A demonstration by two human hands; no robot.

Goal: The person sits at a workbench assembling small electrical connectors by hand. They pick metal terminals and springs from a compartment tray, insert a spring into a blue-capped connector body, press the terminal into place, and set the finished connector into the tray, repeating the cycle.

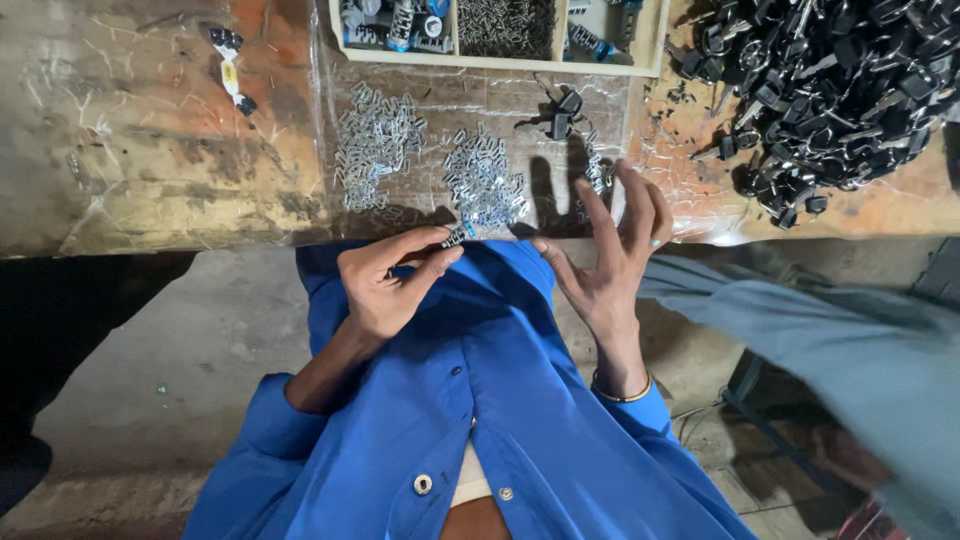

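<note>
On the far left of the worn wooden bench lies a small black and yellow part, well away from my hands. Next comes a clear plastic sheet spread on the bench. Two heaps of little silver metal clips sit on it: the left heap and the middle heap.

My left hand is near me, just at the bench edge. My thumb and first finger are pinched tight on a small metal piece with a bit of blue on it. It sits right by the near side of the middle heap.

Far from me, a cream tray has boxes in it, with black and blue parts and thin springs inside. Below the tray lies a small black plastic part.

My right hand is spread wide and holds nothing. Its fingers reach over a small bunch of clips at the sheet's right side. A gold bangle is on that wrist.

On the far right is a big pile of black parts.
</note>
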